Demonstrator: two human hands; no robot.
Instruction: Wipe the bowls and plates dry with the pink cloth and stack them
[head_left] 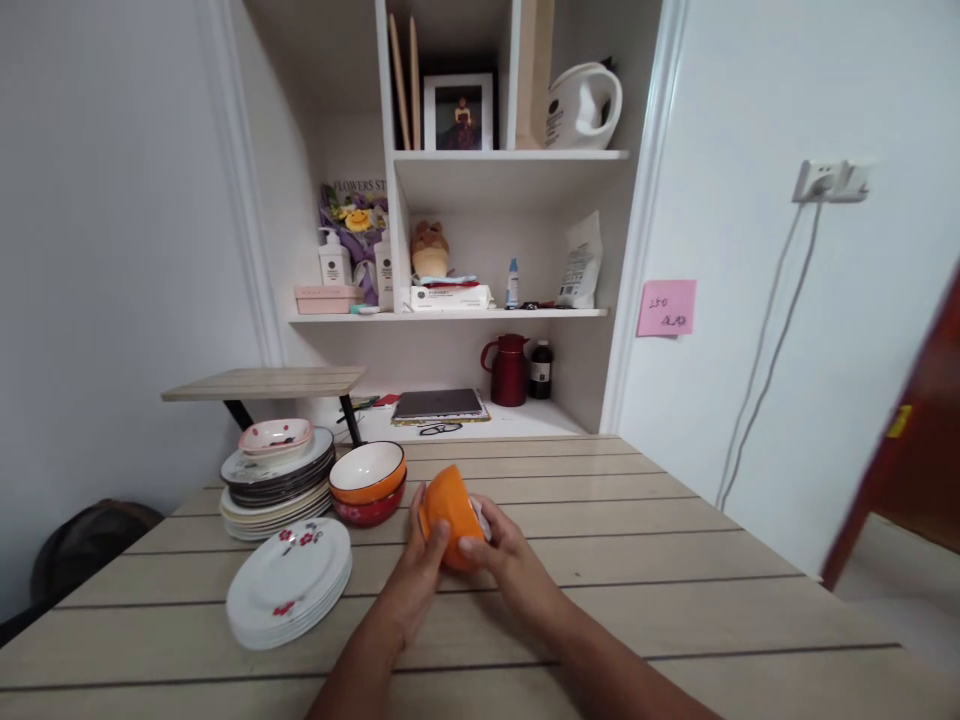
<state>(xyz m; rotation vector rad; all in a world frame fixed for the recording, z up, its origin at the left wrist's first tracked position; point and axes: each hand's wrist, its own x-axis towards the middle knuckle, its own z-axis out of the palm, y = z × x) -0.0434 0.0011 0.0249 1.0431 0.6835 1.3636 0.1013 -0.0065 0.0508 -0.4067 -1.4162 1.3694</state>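
An orange bowl (450, 515) is held tilted on its side above the table, its outside facing me. My left hand (421, 545) grips it from the left near the base, thumb across the outer wall. From the right, my right hand (514, 550) pinches the rim, with its thumb outside and its fingers at the mouth. A crumpled white cloth (481, 518), perhaps tissue, shows between those fingers and the bowl. To the left, another orange bowl (367, 488), white inside, sits in a red bowl (371, 510). The held bowl's inside is hidden.
Stacked white flowered plates (262, 590) lie at the left. Behind them, more stacked plates (279, 490) carry a pink-patterned dish (275, 436). A small raised wooden shelf (262, 383) stands behind. Beyond the table are a laptop (439, 403), glasses (440, 429) and a red jug (508, 372).
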